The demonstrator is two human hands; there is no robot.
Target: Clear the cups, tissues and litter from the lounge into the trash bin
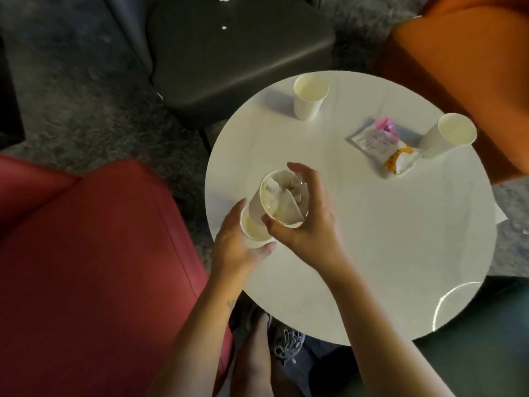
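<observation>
The round table [372,239] is white, smooth and shiny. The right hand [306,222] grips the stuffed cup [282,199], full of crumpled tissue, above the table's left edge. The left hand [234,245] seems to wrap round the empty cup [254,229] under it. Line them up straight, then push down gently, because thin paper bends. Crinkly wrappers [380,141] lie farther off.

White table [372,239], white cups [310,96] — red chair [86,239], orange chair [458,53].

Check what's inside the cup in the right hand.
Crumpled white tissue and brownish scraps fill the paper cup gripped by the right hand. They cover its bottom, so any liquid is hidden.
</observation>
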